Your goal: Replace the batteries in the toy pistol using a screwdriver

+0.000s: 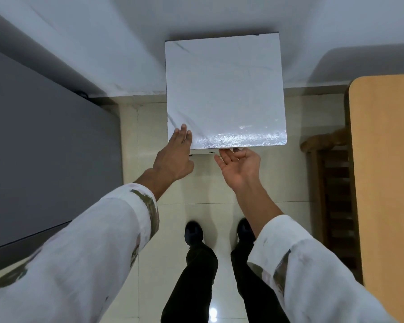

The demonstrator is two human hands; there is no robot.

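A small square white table stands against the wall straight ahead of me. Its top carries nothing. My left hand lies palm down on the near left corner of the top, fingers spread. My right hand is palm up at the near edge, with its fingertips tucked just under the rim. Neither hand holds anything. No toy pistol, screwdriver or batteries appear anywhere in view.
A grey cabinet surface fills the left side. A light wooden tabletop is at the right, with a dark wooden chair beside it. I stand on pale floor tiles; my black shoes are below.
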